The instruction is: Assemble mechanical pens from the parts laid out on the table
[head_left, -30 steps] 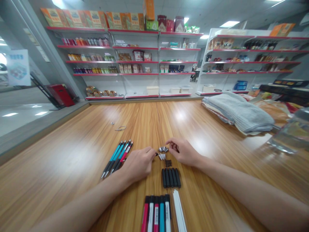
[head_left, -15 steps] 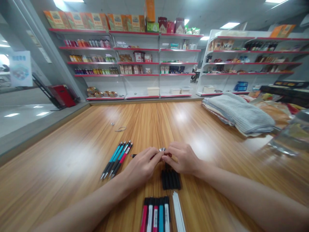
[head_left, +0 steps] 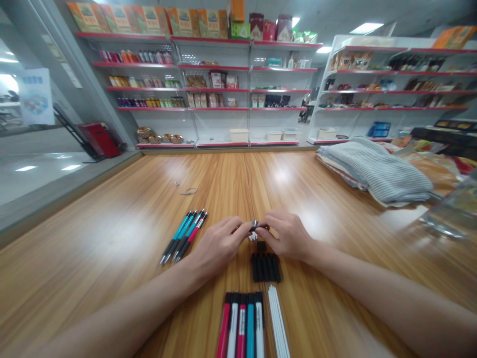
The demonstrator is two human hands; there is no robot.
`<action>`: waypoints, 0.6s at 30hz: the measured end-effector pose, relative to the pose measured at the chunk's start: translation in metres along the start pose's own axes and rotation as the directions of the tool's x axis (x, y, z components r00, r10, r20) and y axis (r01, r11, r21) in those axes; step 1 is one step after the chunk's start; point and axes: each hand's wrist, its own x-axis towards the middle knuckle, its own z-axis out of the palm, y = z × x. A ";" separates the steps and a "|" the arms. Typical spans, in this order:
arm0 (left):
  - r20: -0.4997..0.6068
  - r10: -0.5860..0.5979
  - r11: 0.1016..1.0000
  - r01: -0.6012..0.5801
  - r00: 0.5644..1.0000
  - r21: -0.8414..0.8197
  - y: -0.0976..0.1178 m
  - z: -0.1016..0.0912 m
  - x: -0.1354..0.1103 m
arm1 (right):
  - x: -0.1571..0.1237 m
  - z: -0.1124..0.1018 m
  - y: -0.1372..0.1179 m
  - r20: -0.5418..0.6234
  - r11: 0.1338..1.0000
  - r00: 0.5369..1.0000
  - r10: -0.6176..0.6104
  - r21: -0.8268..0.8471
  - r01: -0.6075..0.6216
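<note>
The left hand [head_left: 218, 242] and right hand [head_left: 286, 234] pinch closed on a small, light, slippery black-and-silver pen part [head_left: 257, 225], best held by its slim barrel, just above the black pen barrels [head_left: 265, 267].

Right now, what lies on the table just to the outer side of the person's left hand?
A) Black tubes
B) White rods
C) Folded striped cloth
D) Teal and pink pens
D: the teal and pink pens lie slanted on the wooden table, just beside the left hand, not touching it.
</note>
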 end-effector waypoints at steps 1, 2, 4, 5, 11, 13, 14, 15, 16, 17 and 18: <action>0.009 0.006 1.000 -0.007 1.000 0.016 -0.001 0.000 0.000 | -0.001 0.000 0.000 0.011 1.000 1.000 -0.010 -0.018 0.010; 0.016 0.011 1.000 -0.012 1.000 0.028 -0.001 0.000 0.001 | -0.001 0.000 0.001 0.018 0.999 1.000 -0.019 -0.035 0.020; 0.018 0.018 0.999 -0.019 1.000 0.028 -0.002 0.001 0.002 | -0.003 -0.001 0.002 0.014 0.998 0.999 -0.031 -0.055 0.032; 0.011 0.021 1.000 -0.021 1.000 0.013 -0.002 0.002 0.003 | -0.004 -0.002 0.003 0.009 0.998 0.999 -0.035 -0.056 0.035; -0.061 -0.044 0.982 0.032 0.997 -0.186 0.008 0.006 -0.009 | -0.011 -0.004 -0.005 0.010 1.000 1.000 -0.019 0.007 0.019; -0.098 -0.050 0.972 0.025 0.994 -0.233 0.013 0.009 -0.018 | -0.018 -0.002 -0.011 0.007 1.000 1.000 -0.006 0.028 0.006; -0.111 -0.046 0.971 0.018 0.993 -0.240 0.015 0.011 -0.022 | -0.021 0.000 -0.014 0.003 0.999 1.000 -0.013 0.034 0.012; -0.116 -0.032 0.969 0.002 0.993 -0.245 0.017 0.013 -0.026 | -0.025 0.002 -0.016 -0.001 0.999 1.000 -0.025 0.034 0.025; -0.129 -0.027 0.970 -0.005 0.991 -0.243 0.018 0.014 -0.028 | -0.027 0.003 -0.018 -0.004 0.999 1.000 -0.027 0.029 0.028; -0.137 -0.020 0.973 -0.012 0.990 -0.232 0.018 0.014 -0.029 | -0.028 0.004 -0.019 -0.008 0.999 1.000 -0.028 0.023 0.028; -0.137 -0.010 0.976 -0.020 0.990 -0.216 0.017 0.013 -0.029 | -0.028 0.003 -0.019 -0.014 0.999 0.999 -0.035 0.014 0.036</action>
